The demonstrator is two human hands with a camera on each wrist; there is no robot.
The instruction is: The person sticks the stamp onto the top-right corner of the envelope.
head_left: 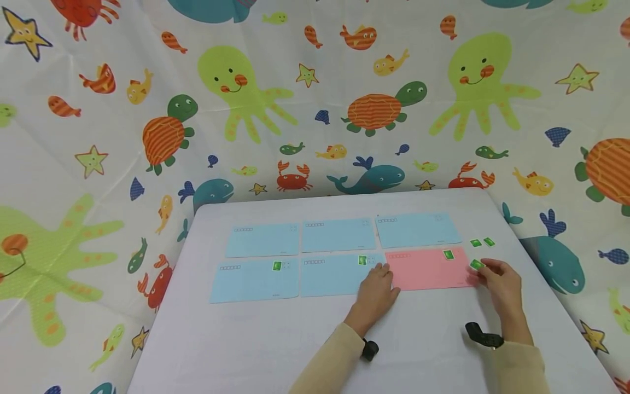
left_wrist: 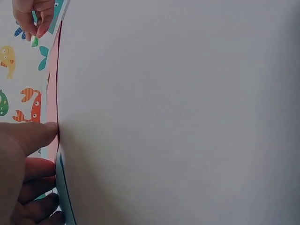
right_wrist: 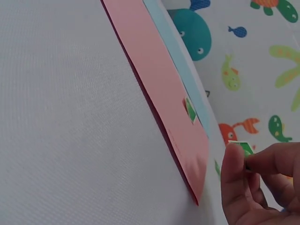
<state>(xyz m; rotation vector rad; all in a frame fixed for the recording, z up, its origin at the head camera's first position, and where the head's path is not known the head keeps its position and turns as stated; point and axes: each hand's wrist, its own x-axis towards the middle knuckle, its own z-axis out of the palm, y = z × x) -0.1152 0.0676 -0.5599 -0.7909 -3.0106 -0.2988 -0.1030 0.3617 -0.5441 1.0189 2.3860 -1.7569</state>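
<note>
My right hand (head_left: 504, 284) pinches a small green stamp (head_left: 476, 264) between thumb and fingers, just off the right end of the pink envelope (head_left: 423, 273). In the right wrist view the held stamp (right_wrist: 246, 148) shows above the thumb. My left hand (head_left: 376, 293) rests with extended fingers where the pink envelope meets the lower middle blue envelope (head_left: 330, 279); in the left wrist view its thumb touches the pink edge. One green stamp (head_left: 448, 254) lies at the pink envelope's upper right, another stamp (head_left: 362, 260) on the lower middle blue one.
Two loose green stamps, a left stamp (head_left: 475, 242) and a right stamp (head_left: 489, 241), lie beyond my right hand. A lower left blue envelope (head_left: 251, 287) bears a stamp. Three blue envelopes (head_left: 339, 238) form the back row. A sea-animal cloth (head_left: 315, 148) hangs behind the white table (head_left: 236, 350).
</note>
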